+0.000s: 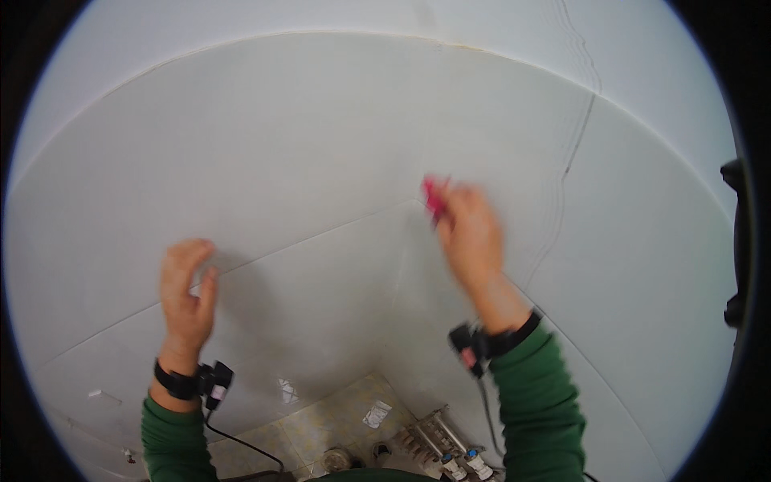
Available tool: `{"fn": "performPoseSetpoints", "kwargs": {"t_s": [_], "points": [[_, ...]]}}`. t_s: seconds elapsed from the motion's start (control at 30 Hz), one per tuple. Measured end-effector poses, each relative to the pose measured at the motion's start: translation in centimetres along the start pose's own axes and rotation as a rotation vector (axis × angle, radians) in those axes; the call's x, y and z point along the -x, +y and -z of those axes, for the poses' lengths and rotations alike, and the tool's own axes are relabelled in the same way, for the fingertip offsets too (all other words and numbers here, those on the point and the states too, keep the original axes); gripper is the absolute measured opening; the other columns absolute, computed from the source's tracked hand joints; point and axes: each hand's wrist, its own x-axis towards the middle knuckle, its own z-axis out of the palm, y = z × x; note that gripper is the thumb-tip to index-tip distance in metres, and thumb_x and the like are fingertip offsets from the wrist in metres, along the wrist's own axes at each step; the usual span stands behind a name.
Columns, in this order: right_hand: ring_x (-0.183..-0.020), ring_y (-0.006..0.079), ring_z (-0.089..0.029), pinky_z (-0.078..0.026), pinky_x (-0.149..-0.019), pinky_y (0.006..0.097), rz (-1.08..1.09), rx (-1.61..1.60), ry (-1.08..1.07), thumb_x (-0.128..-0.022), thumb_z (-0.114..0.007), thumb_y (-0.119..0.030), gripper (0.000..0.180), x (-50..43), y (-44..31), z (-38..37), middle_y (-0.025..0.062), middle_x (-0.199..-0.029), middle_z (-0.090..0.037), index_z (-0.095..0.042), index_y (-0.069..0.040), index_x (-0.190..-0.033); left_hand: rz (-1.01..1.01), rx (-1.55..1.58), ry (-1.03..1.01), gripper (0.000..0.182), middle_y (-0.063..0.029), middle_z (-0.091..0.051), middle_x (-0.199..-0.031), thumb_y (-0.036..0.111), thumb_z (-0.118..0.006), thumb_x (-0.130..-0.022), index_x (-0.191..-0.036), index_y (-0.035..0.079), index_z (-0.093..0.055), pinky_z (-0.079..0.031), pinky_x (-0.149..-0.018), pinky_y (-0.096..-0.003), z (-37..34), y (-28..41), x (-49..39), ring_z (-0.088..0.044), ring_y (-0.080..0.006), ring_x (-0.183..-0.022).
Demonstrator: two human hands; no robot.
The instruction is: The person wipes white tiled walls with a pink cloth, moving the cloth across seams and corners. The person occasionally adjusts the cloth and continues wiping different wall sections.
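Observation:
My right hand [473,232], blurred, grips a small crumpled pink-red piece, probably cloth [433,197], close to the corner of the white walls. Whether the piece touches the wall cannot be told. On the left, my left hand [187,280] is raised in front of the pale wall panel [289,144], fingers curved and thumb apart, with nothing seen in it. A thin seam [313,236] crosses the wall between the hands. A crack-like dark line [579,140] runs down the wall right of my right hand.
Below stands a metal pipe manifold [443,434] with blue-marked valves. A whitish packet [377,414] lies on the tiled floor [313,431] near a round container [336,460]. Cabled devices [215,384] are strapped to both wrists. A small tap-like fitting [129,455] is at lower left.

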Motion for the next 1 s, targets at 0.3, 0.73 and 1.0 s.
{"fn": "performPoseSetpoints", "kwargs": {"t_s": [0.3, 0.73, 1.0], "points": [[-0.098, 0.0255, -0.055, -0.045, -0.080, 0.0383, 0.272, 0.811, 0.338, -0.081, -0.056, -0.009, 0.034, -8.1, 4.2, 9.9, 0.0047, -0.115, -0.059, -0.065, -0.013, -0.114, -0.291, -0.498, 0.209, 0.030, -0.0101, -0.058, -0.104, 0.000, -0.064, -0.078, -0.108, 0.003, -0.062, -0.041, -0.083, -0.0361, 4.0, 1.5, -1.7, -0.053, -0.0271, -0.092], [-0.086, 0.0245, -0.050, -0.039, -0.072, 0.0367, 0.097, 0.654, -0.163, -0.076, -0.058, -0.010, 0.012, 9.8, 4.5, -1.5, 0.0068, -0.099, -0.053, -0.058, -0.009, -0.089, -0.364, -0.426, 0.270, 0.030, -0.0115, -0.058, -0.102, 0.000, -0.064, -0.077, -0.107, 0.002, -0.064, -0.045, -0.078, -0.0359, 4.4, -1.3, -4.0, -0.053, -0.0277, -0.091], [-0.096, 0.0230, -0.050, -0.037, -0.082, 0.0383, 0.232, 0.520, -0.856, -0.080, -0.056, -0.017, 0.012, 28.9, 7.2, -7.1, 0.0051, -0.100, -0.057, -0.068, -0.013, -0.081, -0.336, -0.555, 0.240, 0.030, -0.0097, -0.062, -0.104, 0.002, -0.065, -0.074, -0.103, 0.003, -0.064, -0.045, -0.083, -0.0362, 5.3, -1.2, -4.7, -0.055, -0.0277, -0.096]]}}
